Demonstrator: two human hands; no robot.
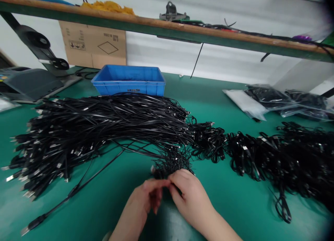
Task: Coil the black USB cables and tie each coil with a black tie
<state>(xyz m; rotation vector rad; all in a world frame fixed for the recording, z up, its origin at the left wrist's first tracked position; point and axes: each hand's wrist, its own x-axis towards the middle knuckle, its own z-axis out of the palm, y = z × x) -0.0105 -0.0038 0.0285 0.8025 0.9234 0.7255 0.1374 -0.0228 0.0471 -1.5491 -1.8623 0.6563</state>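
Note:
My left hand [144, 202] and my right hand [186, 195] meet at the lower middle of the green mat, their fingers pinching a small bunch of thin black cables [171, 164]. The cable ends between my fingers are partly hidden. Behind them, a large fanned mass of black cables with metal-tipped plugs [104, 129] spreads to the left. One loose black cable with a USB plug [33, 223] lies at the lower left, apart from my hands. Coiled black cables [273, 157] lie in a heap to the right.
A blue plastic crate [128, 80] stands at the back of the green mat [208, 206]. Clear bags of black cables [287, 102] lie at the back right. A grey machine [31, 83] sits at the back left, beneath a wooden shelf [167, 29].

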